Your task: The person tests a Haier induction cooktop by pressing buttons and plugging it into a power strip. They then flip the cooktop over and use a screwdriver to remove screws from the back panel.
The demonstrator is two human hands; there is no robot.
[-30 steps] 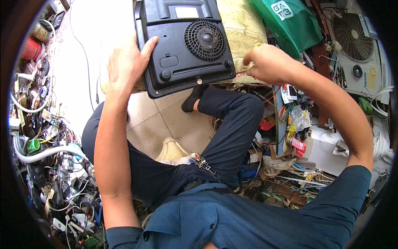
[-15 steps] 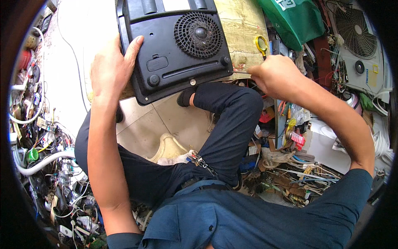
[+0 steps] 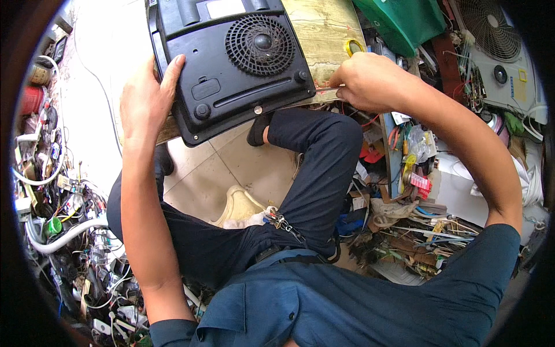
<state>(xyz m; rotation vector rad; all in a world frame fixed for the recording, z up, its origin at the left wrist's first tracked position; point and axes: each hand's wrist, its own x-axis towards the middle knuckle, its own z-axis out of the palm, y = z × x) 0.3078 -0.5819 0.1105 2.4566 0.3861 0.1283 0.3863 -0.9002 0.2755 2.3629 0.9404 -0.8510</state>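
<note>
An induction cooker [image 3: 243,92] in black plastic lies underside up on the wooden table, its near corners jutting past the table edge. Round fan grille [image 3: 260,43] and small round feet show on it. My left hand [image 3: 141,107] grips its left side, thumb on top and the other fingers hidden by the edge. My right hand [image 3: 370,84] is closed around a screwdriver [image 3: 325,89]; only the thin shaft shows, its handle hidden in the fist. The shaft points left, its tip at the cooker's near right corner. Whether it sits in a screw I cannot tell.
A yellow ring-shaped thing [image 3: 354,47] lies on the wooden tabletop [image 3: 324,26] beyond my right hand. A green bag or sheet [image 3: 402,23] hangs at the far right, near a white fan unit [image 3: 491,52]. Heaped cables and parts [image 3: 87,260] crowd the left; more clutter lies right.
The view has shifted slightly, so the cooker appears a little further left and up. My right hand has turned over the screwdriver, its knuckles now higher; the left hand keeps its hold.
</note>
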